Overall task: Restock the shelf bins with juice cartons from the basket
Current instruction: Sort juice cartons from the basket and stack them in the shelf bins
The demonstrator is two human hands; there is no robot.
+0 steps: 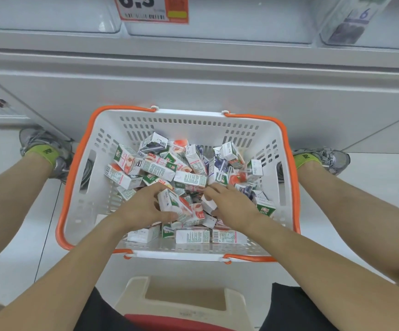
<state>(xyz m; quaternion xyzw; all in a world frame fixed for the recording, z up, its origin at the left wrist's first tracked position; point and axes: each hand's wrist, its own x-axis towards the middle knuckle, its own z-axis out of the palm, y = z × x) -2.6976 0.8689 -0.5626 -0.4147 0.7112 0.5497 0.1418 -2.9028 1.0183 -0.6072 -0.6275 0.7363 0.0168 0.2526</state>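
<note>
Both forearms bare, entering from bottom corners of the head view and converging toward centre. Left hand (143,206): palm down, fingers curled, thumb and fingers gripping a juice carton (181,207) held tilted between the two hands. Right hand (232,204): palm down, fingers bent, fingertips touching a second small carton (208,204) just beside the first; whether it grips it, cannot tell. Hands near each other, not touching. Both legs bare, spread wide, feet planted left and right.
</note>
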